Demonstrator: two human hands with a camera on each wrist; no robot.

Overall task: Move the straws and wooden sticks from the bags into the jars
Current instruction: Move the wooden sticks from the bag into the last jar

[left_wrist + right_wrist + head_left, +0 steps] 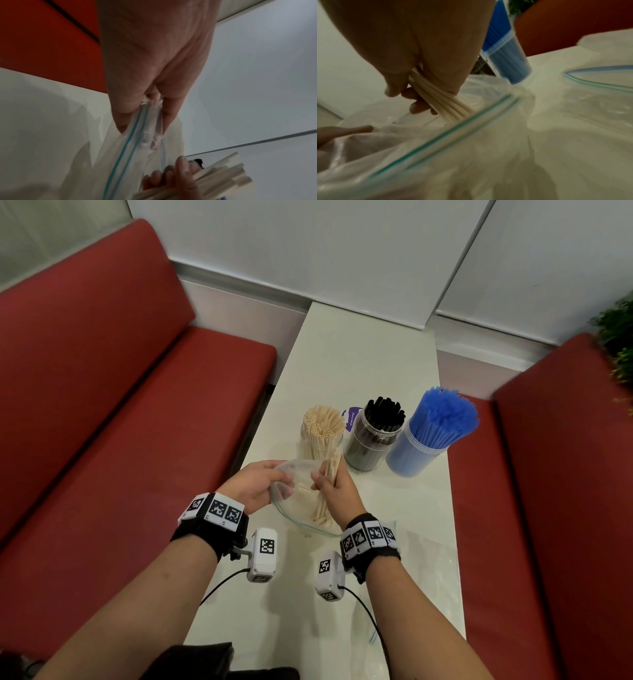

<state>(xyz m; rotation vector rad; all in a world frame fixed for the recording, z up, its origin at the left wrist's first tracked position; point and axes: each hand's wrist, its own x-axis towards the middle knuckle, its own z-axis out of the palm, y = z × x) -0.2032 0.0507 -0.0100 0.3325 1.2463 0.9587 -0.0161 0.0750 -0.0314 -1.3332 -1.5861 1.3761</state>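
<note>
My left hand (255, 486) pinches the rim of a clear zip bag (294, 501), holding its mouth wide; the wrist view shows the same left hand (145, 108) pinching the bag's blue zip strip (125, 147). My right hand (337, 486) grips a bundle of beige straws (325, 498), their lower ends inside the bag. From the right wrist, the beige straws (440, 102) pass through the right hand (419, 86) into the bag (436, 148). Just behind stands a jar of beige straws (322, 433).
A jar of black straws (373, 436) and a jar of blue straws (424, 436) stand right of the beige jar on the white table (359, 364). An empty zip bag (421, 570) lies by my right forearm. Red benches (102, 405) flank the table.
</note>
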